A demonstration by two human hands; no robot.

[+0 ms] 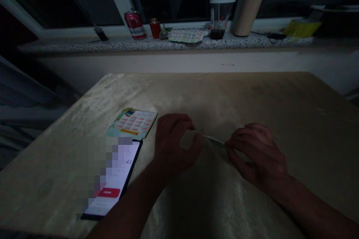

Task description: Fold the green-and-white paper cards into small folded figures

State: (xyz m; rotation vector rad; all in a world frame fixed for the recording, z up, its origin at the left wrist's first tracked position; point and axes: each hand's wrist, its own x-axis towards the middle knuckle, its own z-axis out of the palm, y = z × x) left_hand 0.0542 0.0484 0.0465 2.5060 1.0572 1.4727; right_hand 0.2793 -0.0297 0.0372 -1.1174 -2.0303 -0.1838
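My left hand (174, 143) rests on the pale table (252, 97) with fingers curled in a pinch at one end of a thin, shiny strip (214, 141). Opposite it, my right hand (256, 153) is also curled, pinching the strip's other end. What the strip is made of I cannot make out in the dim light. Just left of my left hand lies a colourful printed card (133, 123), and below it a phone (113, 179) with a lit screen lies flat on the table.
Behind the table runs a speckled windowsill (84, 44) with a red can (135, 25), a small red jar (155, 28), a printed sheet (186, 35), a lidded cup with a straw (221, 13), a cardboard tube (251, 2) and a yellow packet (301, 28).
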